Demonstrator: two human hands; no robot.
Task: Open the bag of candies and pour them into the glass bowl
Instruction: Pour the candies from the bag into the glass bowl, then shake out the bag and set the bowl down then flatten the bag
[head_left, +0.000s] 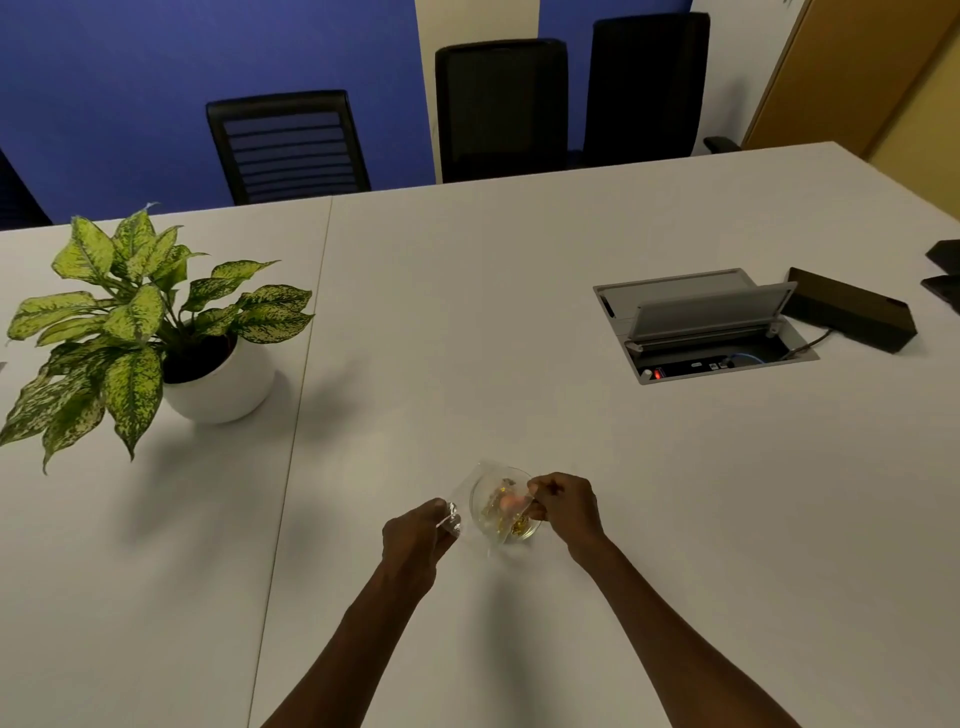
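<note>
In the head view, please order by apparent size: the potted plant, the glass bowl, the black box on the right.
1. potted plant
2. black box
3. glass bowl
This is apparent size only; the box lies farther from the camera.

The scene is lit evenly and rather dimly from above, and no single lamp is seen. Soft grey shadows are thrown on the white table (519, 312): a wide one in front of the potted plant (140, 332), and fainter ones beside both forearms. No hard glare is found on the table; only small glints are seen on the clear bag (488, 506) near its front edge. The whole picture is a little soft. Straight lines are bent by the wide lens, most strongly the table's far edge and the chairs (498, 109) behind it.
</note>
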